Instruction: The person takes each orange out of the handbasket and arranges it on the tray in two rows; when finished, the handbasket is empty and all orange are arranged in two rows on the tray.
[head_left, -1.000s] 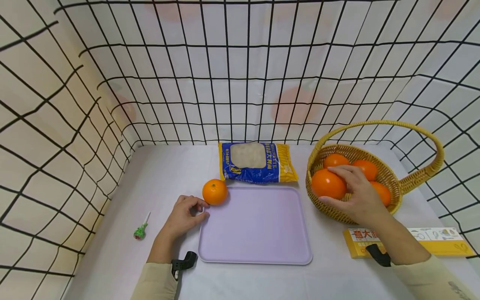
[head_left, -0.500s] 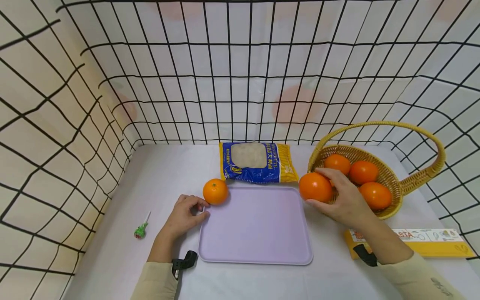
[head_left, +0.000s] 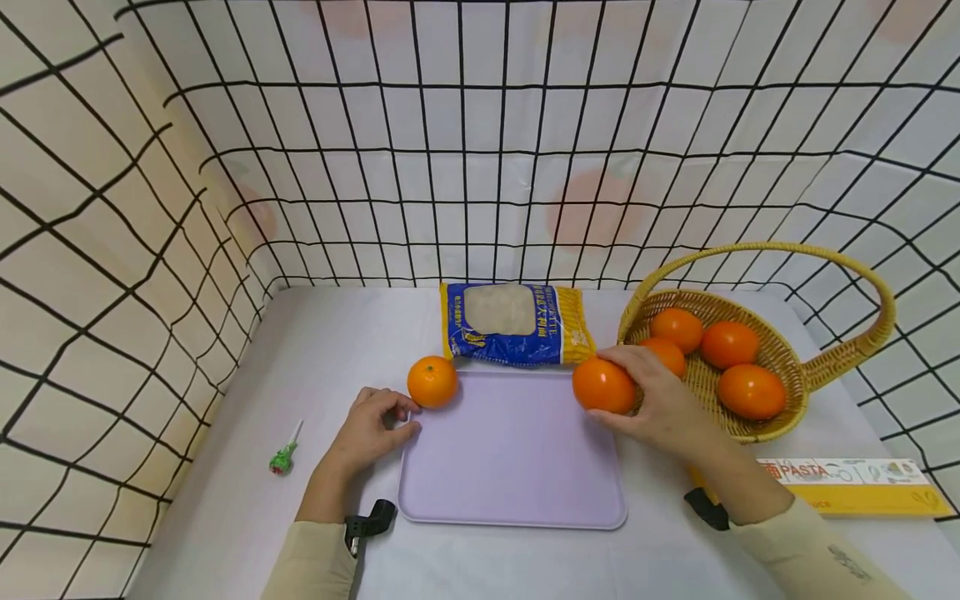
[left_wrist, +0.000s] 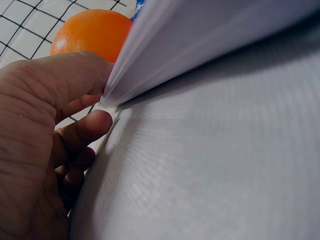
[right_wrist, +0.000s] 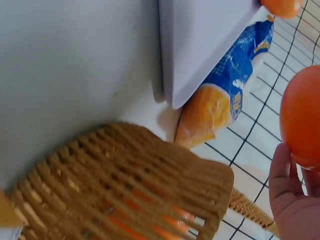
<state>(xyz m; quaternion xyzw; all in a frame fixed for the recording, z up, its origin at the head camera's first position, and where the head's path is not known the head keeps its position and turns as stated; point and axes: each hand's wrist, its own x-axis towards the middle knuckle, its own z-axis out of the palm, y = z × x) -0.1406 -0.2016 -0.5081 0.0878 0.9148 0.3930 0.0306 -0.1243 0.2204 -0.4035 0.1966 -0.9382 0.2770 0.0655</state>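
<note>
My right hand (head_left: 656, 404) grips a smooth, shiny orange (head_left: 603, 386) between thumb and fingers, over the back right corner of the lilac tray (head_left: 513, 454). In the right wrist view the held orange (right_wrist: 302, 117) sits at the right edge above the fingertips. My left hand (head_left: 371, 429) rests at the tray's left side, thumb and fingertips right at its rim. Another orange (head_left: 432, 382) sits at the tray's back left corner, just beyond those fingers. The wicker basket (head_left: 787, 375) with several oranges (head_left: 752, 392) stands at the right, behind the right hand.
A blue and yellow pasta bag (head_left: 517, 323) lies behind the tray. Partly hidden by the right forearm is a pasta box (head_left: 855, 487). A green-wrapped lollipop (head_left: 283, 458) lies at the left. Black wire grid (head_left: 465, 200) walls the table's back and sides.
My right hand has lifted the orange out of the basket and carried it left to the tray's back right corner. My left hand stays in place.
</note>
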